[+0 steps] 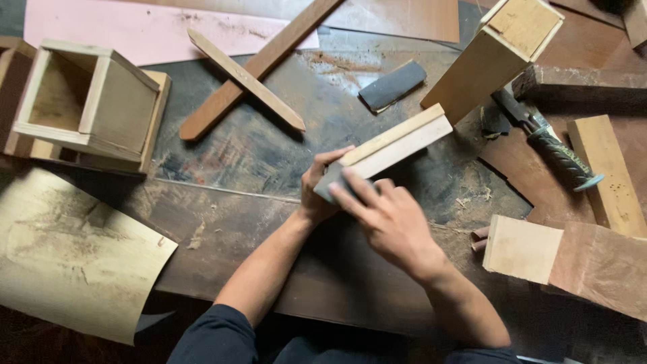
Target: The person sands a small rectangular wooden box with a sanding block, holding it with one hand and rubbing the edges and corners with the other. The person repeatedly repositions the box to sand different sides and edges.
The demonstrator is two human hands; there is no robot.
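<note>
A pale wooden slat (397, 143) lies slanted on the dark worktable (256, 168), its far end pointing up and right. My left hand (317, 191) grips its near end from the left, thumb on the top edge. My right hand (389, 219) lies over the same end from the right, with the fingers pressed flat on a grey patch there. Whether that patch is sandpaper or part of the slat I cannot tell.
An open wooden box (87, 101) stands at the left, two crossed sticks (249, 75) and a dark sanding pad (392, 85) beyond the slat. A tall wooden box (502, 50), a dark-handled tool (556, 152) and wood blocks (522, 248) crowd the right. A curled veneer sheet (67, 259) lies near left.
</note>
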